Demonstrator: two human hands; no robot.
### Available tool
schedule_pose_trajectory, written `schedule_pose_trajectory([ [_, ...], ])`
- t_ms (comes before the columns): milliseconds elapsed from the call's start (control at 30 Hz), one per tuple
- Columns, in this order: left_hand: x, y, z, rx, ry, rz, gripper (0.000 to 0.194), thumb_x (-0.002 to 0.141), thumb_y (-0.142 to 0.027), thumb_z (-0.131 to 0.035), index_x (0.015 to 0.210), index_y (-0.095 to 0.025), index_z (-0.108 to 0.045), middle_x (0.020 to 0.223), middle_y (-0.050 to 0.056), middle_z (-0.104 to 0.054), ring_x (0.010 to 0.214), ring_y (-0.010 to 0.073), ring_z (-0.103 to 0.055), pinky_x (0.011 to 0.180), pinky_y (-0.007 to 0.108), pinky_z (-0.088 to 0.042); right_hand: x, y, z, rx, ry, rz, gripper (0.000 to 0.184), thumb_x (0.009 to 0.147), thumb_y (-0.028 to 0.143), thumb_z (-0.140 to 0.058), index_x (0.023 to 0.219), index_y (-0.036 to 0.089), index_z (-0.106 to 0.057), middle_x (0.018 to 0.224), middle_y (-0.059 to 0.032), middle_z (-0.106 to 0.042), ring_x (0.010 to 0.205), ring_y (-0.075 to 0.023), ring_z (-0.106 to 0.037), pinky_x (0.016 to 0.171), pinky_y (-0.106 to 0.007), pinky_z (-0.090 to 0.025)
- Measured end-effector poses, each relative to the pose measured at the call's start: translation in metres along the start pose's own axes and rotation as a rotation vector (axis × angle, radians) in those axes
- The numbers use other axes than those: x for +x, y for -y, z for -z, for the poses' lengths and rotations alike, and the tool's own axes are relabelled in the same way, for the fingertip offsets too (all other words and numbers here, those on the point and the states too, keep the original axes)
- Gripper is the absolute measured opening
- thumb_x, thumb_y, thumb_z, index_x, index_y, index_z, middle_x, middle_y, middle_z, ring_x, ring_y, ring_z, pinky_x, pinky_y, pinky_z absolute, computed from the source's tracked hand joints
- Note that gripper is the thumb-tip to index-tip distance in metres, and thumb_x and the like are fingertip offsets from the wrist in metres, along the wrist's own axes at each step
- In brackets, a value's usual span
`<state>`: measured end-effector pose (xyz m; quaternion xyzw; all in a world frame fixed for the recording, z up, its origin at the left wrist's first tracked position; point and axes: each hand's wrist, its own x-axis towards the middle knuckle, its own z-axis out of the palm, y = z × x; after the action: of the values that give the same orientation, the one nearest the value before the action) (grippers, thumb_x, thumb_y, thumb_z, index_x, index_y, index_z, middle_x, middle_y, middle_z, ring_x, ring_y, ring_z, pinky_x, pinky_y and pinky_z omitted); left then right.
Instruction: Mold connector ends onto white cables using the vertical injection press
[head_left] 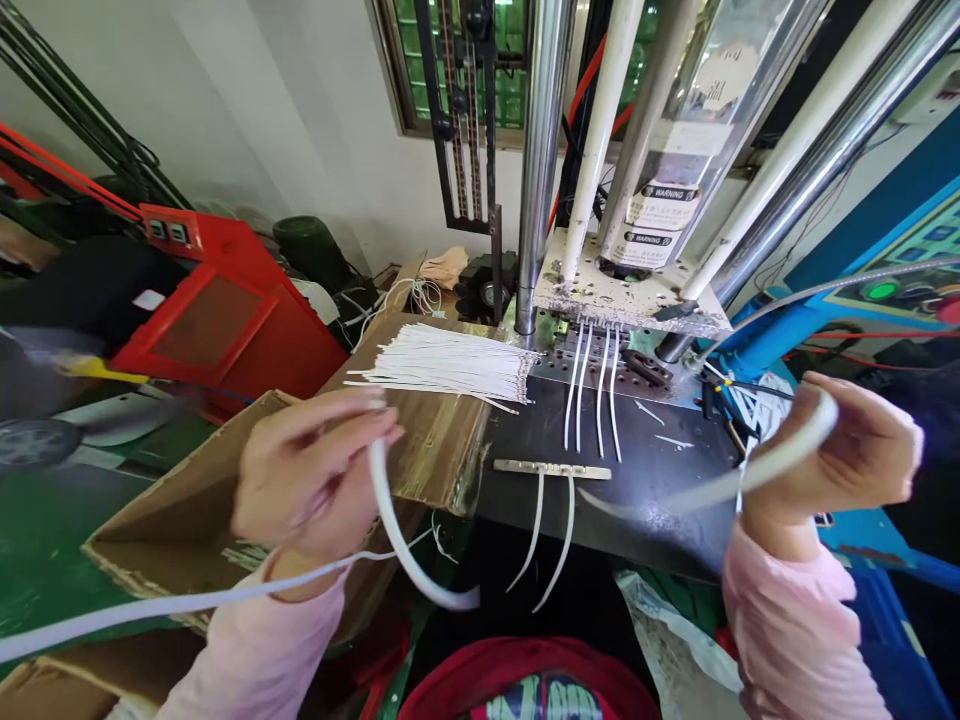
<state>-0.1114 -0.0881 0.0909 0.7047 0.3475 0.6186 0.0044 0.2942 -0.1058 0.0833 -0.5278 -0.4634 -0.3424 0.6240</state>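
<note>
Left fingers (322, 425) closed on a white cable (409, 555), right fingers (817, 395) curled round it, loop held off the bench (660, 510). Beyond the fingers, white wires (442, 365) fanned on cardboard (442, 450).

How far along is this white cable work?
Looks done: white cable bundle on the cardboard box. In hand: a cable in the left hand, another in the right hand. Left: four cables at the metal plate, two at the metal strip.

Glossy chrome-steel press columns (541, 170), matt corrugated cardboard carton (172, 520), smooth white plastic-sheathed cable (388, 527)
</note>
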Motion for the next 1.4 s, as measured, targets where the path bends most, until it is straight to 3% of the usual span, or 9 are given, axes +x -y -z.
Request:
schedule_pose_trajectory([
  [67, -0.022, 0.002, -0.028, 0.001, 0.172, 0.040, 0.033, 0.083, -0.010, -0.074, 0.107, -0.032, -0.076, 0.102, -0.001, -0.074, 0.089, 0.0156, -0.071, 0.081, 0.032, -0.060, -0.007, -0.002, 0.017, -0.031, 0.121, -0.147, 0.014, 0.093, 0.026, -0.067, 0.103, 0.021, -0.074, 0.096, -0.0080, -0.072, 0.090, -0.0259, -0.069, 0.084, -0.042, -0.051],
  [100, -0.036, 0.003, -0.044, -0.073, 0.346, 0.093, 0.028, 0.088, -0.012, -0.069, 0.108, -0.029, -0.075, 0.099, 0.001, -0.075, 0.088, 0.0153, -0.071, 0.080, 0.031, -0.059, -0.015, -0.001, 0.023, -0.014, 0.253, -0.180, 0.014, 0.092, 0.029, -0.068, 0.102, 0.021, -0.074, 0.096, -0.0077, -0.073, 0.090, -0.0257, -0.069, 0.084, -0.042, -0.052],
  [200, -0.073, 0.007, -0.087, -0.184, 0.586, 0.242, 0.017, 0.094, -0.018, -0.063, 0.104, -0.022, -0.076, 0.093, 0.004, -0.076, 0.085, 0.0160, -0.070, 0.079, 0.030, -0.057, -0.046, 0.001, 0.033, 0.116, 0.651, -0.149, 0.013, 0.093, 0.031, -0.065, 0.101, 0.021, -0.071, 0.097, -0.0055, -0.074, 0.091, -0.0228, -0.070, 0.086, -0.039, -0.055],
  [300, -0.091, 0.011, -0.108, -0.168, 0.691, 0.301, 0.015, 0.095, -0.021, -0.061, 0.098, -0.020, -0.076, 0.093, 0.006, -0.074, 0.087, 0.0178, -0.068, 0.081, 0.033, -0.054, -0.075, 0.004, 0.038, 0.185, 0.876, -0.101, 0.011, 0.097, 0.030, -0.060, 0.100, 0.023, -0.068, 0.095, -0.0043, -0.074, 0.087, -0.0201, -0.070, 0.082, -0.034, -0.055],
  [400, -0.091, 0.012, -0.112, -0.157, 0.743, 0.329, 0.016, 0.095, -0.023, -0.059, 0.095, -0.020, -0.075, 0.093, 0.006, -0.075, 0.089, 0.0189, -0.067, 0.084, 0.034, -0.053, -0.095, 0.006, 0.038, 0.193, 1.017, -0.102, 0.013, 0.099, 0.031, -0.055, 0.100, 0.024, -0.066, 0.094, -0.0043, -0.073, 0.087, -0.0204, -0.069, 0.081, -0.034, -0.054],
  [667, -0.086, 0.004, -0.110, -0.077, 0.883, 0.185, 0.025, 0.100, -0.015, -0.044, 0.102, -0.019, -0.068, 0.099, 0.006, -0.068, 0.098, 0.0201, -0.057, 0.091, 0.037, -0.049, -0.115, 0.023, 0.023, 0.272, 1.189, -0.142, 0.013, 0.101, 0.029, -0.051, 0.099, 0.024, -0.063, 0.102, -0.0058, -0.072, 0.096, -0.0226, -0.065, 0.090, -0.038, -0.050],
  [1167, -0.085, 0.019, -0.127, -0.101, 0.897, 0.293, 0.020, 0.095, -0.009, -0.048, 0.090, -0.019, -0.065, 0.093, 0.004, -0.066, 0.090, 0.0180, -0.060, 0.084, 0.031, -0.048, -0.102, 0.028, -0.015, 0.192, 1.494, -0.085, 0.012, 0.097, 0.015, -0.053, 0.091, 0.020, -0.063, 0.092, -0.0057, -0.070, 0.086, -0.0207, -0.063, 0.082, -0.033, -0.048],
  [1300, -0.084, 0.019, -0.122, -0.140, 0.917, 0.362, 0.017, 0.094, -0.010, -0.052, 0.095, -0.019, -0.066, 0.097, 0.004, -0.066, 0.093, 0.0179, -0.062, 0.089, 0.032, -0.048, -0.104, 0.033, -0.008, 0.160, 1.491, -0.009, 0.011, 0.095, 0.013, -0.054, 0.093, 0.019, -0.063, 0.093, -0.0066, -0.068, 0.087, -0.0218, -0.061, 0.083, -0.035, -0.046],
  [1400, -0.088, 0.023, -0.118, -0.133, 0.966, 0.366, 0.027, 0.089, -0.012, -0.061, 0.115, -0.021, -0.063, 0.109, 0.005, -0.064, 0.103, 0.0203, -0.060, 0.095, 0.036, -0.047, -0.100, 0.026, 0.003, 0.284, 1.512, -0.092, 0.009, 0.093, 0.014, -0.058, 0.098, 0.021, -0.064, 0.098, -0.0051, -0.069, 0.093, -0.0215, -0.062, 0.089, -0.038, -0.047],
])
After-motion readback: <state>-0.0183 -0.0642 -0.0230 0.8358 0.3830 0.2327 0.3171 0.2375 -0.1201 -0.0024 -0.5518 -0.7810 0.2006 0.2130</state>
